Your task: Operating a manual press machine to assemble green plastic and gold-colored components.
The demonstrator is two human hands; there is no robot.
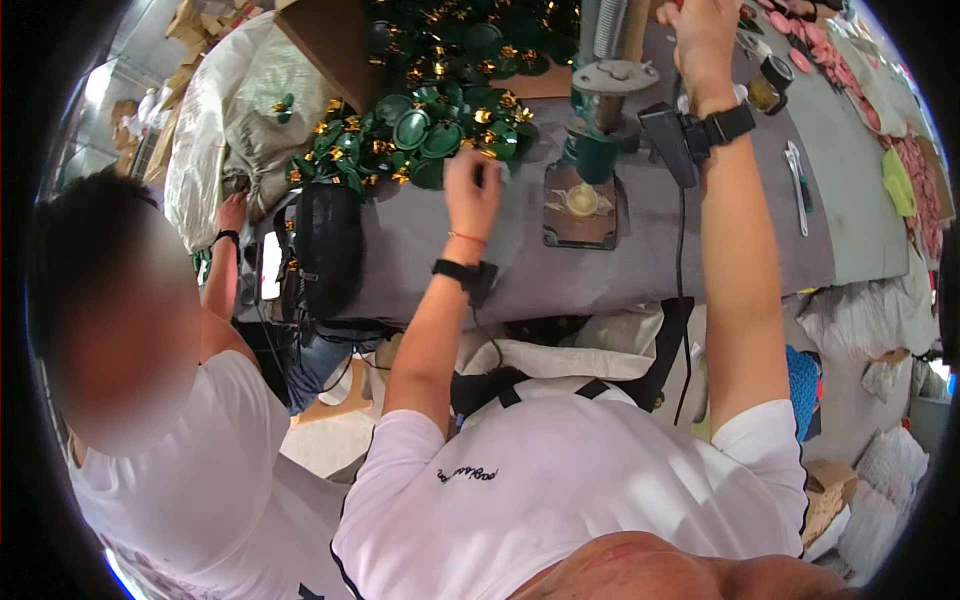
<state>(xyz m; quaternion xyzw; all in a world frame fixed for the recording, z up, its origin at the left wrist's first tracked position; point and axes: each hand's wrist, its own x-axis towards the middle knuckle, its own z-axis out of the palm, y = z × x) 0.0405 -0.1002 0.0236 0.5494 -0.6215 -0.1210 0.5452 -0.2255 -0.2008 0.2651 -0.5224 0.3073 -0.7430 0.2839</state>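
Dozens of glossy green discs (411, 129) with gold trims (484, 116) lie heaped on the grey-covered table (400, 250), left of a green bench-top press (597, 160). The person's left hand (473, 198) is at the near edge of the heap, its fingers loosely curled; whether it has hold of a disc cannot be told. The right hand (700, 45) is up beside the press at the upper edge of the view, fingers bent, its grip partly cut off, so what it holds cannot be made out. The discs look thin, light and fairly stiff, probably plastic, with a smooth face that may slide under a fingertip. The rim seems the best place to pinch one; the gold trims look flimsier, could snag on neighbours and might bend.
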